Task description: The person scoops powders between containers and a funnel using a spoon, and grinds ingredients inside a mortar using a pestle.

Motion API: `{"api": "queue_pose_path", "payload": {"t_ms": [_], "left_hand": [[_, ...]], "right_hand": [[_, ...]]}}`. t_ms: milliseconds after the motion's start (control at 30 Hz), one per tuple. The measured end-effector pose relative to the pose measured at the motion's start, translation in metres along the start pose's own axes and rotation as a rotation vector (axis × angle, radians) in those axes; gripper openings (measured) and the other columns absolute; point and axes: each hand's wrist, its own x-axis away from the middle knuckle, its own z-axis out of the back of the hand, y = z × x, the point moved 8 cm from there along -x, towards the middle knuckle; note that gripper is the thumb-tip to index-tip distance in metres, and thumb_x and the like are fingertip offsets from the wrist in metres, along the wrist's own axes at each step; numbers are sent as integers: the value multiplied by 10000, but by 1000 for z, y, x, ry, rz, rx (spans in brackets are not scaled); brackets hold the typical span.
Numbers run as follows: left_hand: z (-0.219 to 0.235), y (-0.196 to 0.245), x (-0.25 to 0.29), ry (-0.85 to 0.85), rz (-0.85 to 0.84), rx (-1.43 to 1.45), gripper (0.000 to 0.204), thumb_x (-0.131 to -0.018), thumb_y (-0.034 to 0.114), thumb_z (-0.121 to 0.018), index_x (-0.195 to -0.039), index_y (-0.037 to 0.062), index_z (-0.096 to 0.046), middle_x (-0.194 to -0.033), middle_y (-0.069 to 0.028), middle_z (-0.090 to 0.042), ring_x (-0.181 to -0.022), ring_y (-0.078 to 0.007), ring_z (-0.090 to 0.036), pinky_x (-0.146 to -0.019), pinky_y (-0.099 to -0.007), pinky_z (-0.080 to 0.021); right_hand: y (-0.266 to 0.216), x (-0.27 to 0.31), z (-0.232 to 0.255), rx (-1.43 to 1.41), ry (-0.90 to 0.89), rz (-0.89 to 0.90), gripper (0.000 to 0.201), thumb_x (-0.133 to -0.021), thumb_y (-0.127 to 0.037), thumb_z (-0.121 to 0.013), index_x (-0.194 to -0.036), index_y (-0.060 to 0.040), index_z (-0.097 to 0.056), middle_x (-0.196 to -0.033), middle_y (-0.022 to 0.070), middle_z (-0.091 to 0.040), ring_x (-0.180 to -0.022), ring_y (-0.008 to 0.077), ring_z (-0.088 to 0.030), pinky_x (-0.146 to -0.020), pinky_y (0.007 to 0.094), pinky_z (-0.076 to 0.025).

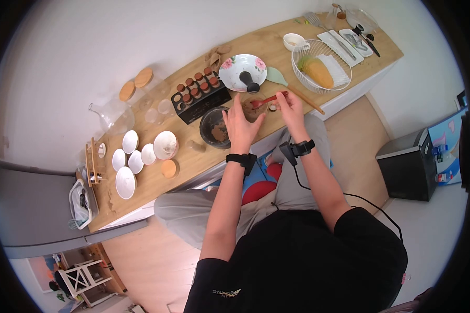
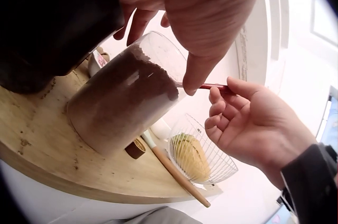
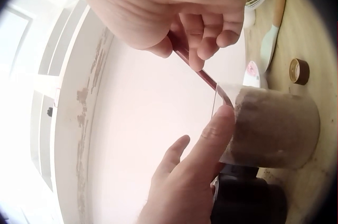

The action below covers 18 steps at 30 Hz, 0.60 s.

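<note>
A clear jar [image 2: 121,102] of brown powder stands on the wooden counter. My left hand [image 1: 240,125] is spread over its mouth, thumb at the rim and the other fingers extended toward the far side. Between thumb and fingers, my right hand [image 1: 293,110] pinches the handle of a red spoon [image 1: 269,99]. The spoon's head reaches into the jar, at the powder. Left of the jar sits a black bowl [image 1: 208,119] with brown powder inside, partly behind my left hand. A small brown cap [image 3: 299,71] lies beside the jar.
Behind the jar are a floral bowl [image 1: 230,73] and a black rack of corked bottles [image 1: 201,104]. A wooden-handled spatula [image 2: 179,176] and a white wire basket [image 1: 344,86] lie to the right. Several white bowls [image 1: 125,182] and a glass pitcher [image 1: 115,117] stand left.
</note>
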Motion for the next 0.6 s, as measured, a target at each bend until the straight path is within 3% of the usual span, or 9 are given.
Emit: {"api": "queue_pose_path", "payload": {"t_ms": [333, 433, 500, 533, 600], "left_hand": [[9, 9, 5, 39, -90, 34, 889, -672, 285, -779, -1417, 40, -360, -1222, -214, -570, -1206, -363, -503, -1106, -545, -268], [20, 8, 7, 147, -153, 166, 769, -708, 196, -724, -1385, 14, -409, -1234, -214, -569, -1195, -352, -521, -1089, -484, -318], [34, -6, 10, 265, -112, 481, 658, -743, 121, -673, -1347, -15, -452, -1244, -204, -575, -1183, -313, -542, -1052, -398, -371], [43, -11, 14, 329, -88, 470, 597, -774, 62, -629, -1338, -28, -458, -1247, -192, -581, -1168, -265, -552, -1021, -342, -395], [54, -29, 19, 389, 16, 546, 506, -835, 41, -545, -1329, -33, -466, -1219, -185, -597, -1151, -266, -560, -1009, -355, -399]], "right_hand": [[-15, -2, 21, -38, 55, -16, 204, -971, -239, -608, -1004, -42, -644, -788, 1, -647, -645, 38, -521, -595, 188, -405], [-22, -1, 22, -65, 69, -14, 205, -968, -245, -612, -994, -45, -646, -774, 0, -645, -623, 38, -490, -588, 191, -394], [-28, 1, 22, -87, 87, -21, 204, -968, -244, -612, -985, -43, -645, -767, -1, -643, -627, 36, -496, -590, 189, -394], [-31, 2, 20, -89, 86, -20, 204, -968, -244, -612, -985, -43, -645, -767, -1, -643, -627, 36, -496, -590, 189, -394], [-38, 5, 13, -94, 45, -3, 204, -969, -242, -609, -986, -42, -645, -766, -1, -644, -623, 37, -495, -584, 189, -394]]}}
